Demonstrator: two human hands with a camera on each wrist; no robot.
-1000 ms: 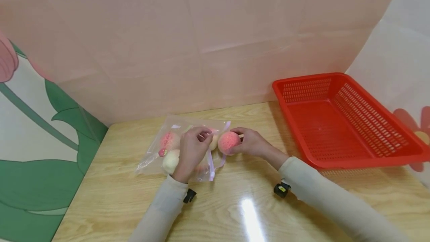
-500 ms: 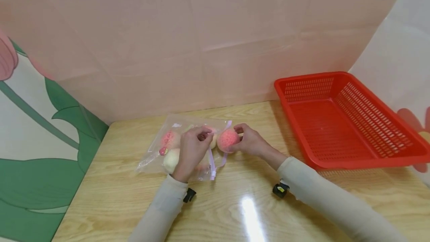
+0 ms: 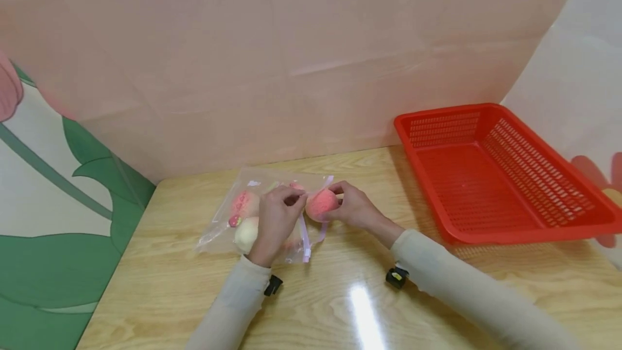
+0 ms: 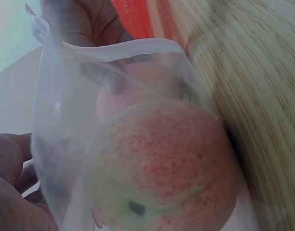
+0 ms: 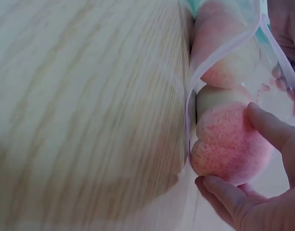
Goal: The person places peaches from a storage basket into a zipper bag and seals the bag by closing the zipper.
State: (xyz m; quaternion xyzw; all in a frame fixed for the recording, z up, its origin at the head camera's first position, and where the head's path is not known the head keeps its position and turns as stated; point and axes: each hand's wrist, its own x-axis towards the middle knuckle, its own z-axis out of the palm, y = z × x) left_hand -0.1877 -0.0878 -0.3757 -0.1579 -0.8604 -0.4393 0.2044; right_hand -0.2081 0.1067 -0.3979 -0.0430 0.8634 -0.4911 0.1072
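Observation:
A clear zip bag (image 3: pixel 221 231) with a lilac zip strip lies flat on the table, its mouth turned to the right. Several pink and cream peaches (image 4: pixel 171 154) are inside it. My left hand (image 3: pixel 278 220) reaches over the bag and pinches the upper layer of its mouth, lifting it a little. At the opening, my right hand (image 3: pixel 357 208) holds a pink peach (image 5: pixel 234 144) between thumb and fingers. That peach is partly within the mouth, close against a paler peach. Part of the bag's contents is hidden under my left hand.
A red plastic basket (image 3: pixel 491 235) with slotted sides stands at the right of the wooden table (image 3: pixel 311 307), nothing seen in it. A pink-covered wall (image 3: pixel 291 69) rises behind the table. Leaf-patterned covering (image 3: pixel 53 263) is at the left.
My right hand has moved slightly left, taking the peach further into the bag's mouth. The left hand keeps its place on the bag's edge.

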